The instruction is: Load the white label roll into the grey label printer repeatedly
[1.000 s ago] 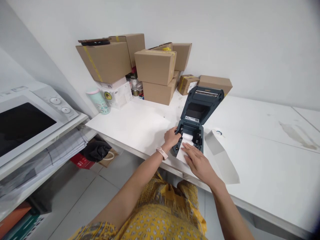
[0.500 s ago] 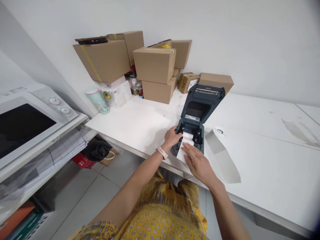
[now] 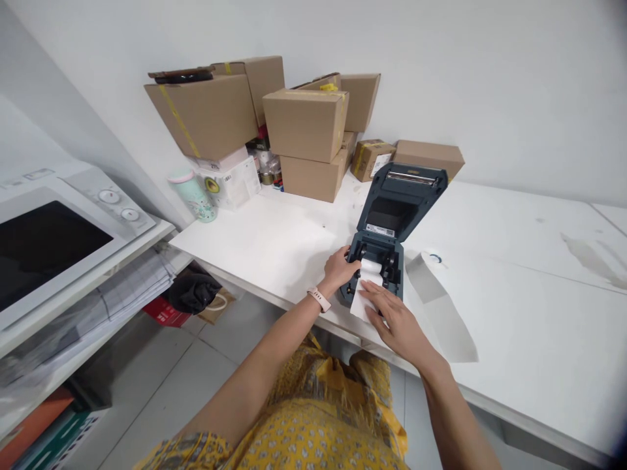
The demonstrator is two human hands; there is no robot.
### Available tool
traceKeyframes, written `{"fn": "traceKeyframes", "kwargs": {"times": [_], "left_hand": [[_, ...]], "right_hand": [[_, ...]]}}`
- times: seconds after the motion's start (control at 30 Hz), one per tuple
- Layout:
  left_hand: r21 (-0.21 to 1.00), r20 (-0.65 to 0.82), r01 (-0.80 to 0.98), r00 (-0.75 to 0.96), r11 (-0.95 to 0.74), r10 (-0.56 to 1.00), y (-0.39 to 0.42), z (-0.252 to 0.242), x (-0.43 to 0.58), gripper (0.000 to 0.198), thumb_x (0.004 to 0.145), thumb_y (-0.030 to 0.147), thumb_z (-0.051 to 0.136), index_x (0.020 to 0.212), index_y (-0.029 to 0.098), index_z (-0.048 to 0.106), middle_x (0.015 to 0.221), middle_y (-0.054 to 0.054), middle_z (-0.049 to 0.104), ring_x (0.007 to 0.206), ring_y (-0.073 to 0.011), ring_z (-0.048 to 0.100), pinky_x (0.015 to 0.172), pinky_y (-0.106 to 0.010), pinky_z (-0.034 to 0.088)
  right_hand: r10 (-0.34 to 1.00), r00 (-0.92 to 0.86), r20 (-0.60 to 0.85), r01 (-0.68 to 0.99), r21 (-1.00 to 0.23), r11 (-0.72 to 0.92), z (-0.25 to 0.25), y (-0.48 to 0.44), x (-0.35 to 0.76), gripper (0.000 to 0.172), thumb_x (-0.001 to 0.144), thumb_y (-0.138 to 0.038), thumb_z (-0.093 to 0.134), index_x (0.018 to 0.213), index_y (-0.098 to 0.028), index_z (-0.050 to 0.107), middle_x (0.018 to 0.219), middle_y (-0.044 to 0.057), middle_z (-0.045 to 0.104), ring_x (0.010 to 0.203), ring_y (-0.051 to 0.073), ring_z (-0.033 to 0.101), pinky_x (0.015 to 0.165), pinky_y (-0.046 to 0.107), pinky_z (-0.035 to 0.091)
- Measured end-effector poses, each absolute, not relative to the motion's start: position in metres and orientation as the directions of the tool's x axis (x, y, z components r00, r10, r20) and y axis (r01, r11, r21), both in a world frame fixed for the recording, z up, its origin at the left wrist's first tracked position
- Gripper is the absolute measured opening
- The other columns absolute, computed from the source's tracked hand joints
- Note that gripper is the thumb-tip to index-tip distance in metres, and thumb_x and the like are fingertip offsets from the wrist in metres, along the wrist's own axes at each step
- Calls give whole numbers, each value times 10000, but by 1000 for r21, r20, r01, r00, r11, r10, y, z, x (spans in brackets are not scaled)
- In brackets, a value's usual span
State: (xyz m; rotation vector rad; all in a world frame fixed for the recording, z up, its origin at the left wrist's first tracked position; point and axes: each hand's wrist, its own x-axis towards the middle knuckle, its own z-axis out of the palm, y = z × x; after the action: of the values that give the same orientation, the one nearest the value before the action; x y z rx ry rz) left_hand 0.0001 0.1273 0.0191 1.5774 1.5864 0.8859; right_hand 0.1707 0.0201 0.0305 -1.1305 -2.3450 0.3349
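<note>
A dark grey label printer (image 3: 396,261) stands near the table's front edge with its lid (image 3: 409,196) raised. Inside it sits a white label roll (image 3: 371,266), and its paper strip (image 3: 361,301) runs out over the front toward me. My left hand (image 3: 339,269) is closed around the printer's left side, its thumb over the rim beside the roll. My right hand (image 3: 392,320) lies over the strip with the fingers stretched out, the fingertips resting on the paper. Part of the strip and the printer's front are hidden under that hand.
Right of the printer lies a curled strip of label paper (image 3: 438,310). Several cardboard boxes (image 3: 306,124) are stacked against the wall, with a mint tumbler (image 3: 194,197) and a white box (image 3: 235,186) at their left. A microwave (image 3: 73,228) stands on the shelf at far left.
The view has shifted slightly, so the printer appears a little farther right. Both hands keep nearly the same places on the printer and the paper strip.
</note>
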Motion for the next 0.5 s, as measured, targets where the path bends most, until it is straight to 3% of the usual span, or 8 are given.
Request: {"fn": "traceKeyframes", "kwargs": {"times": [0.5], "left_hand": [[854,-21,520,-4,20,1000,128,19,0,447,776,317,619,1222,278,633,1187,-20,722,1016,-227,677,859,-315,511]], "right_hand": [[776,-543,321,634,-449,630,30,21,176,367,1000,-271,429,1357,-276,513,1484,75,533,1422,251,444,1152,512,434]]}}
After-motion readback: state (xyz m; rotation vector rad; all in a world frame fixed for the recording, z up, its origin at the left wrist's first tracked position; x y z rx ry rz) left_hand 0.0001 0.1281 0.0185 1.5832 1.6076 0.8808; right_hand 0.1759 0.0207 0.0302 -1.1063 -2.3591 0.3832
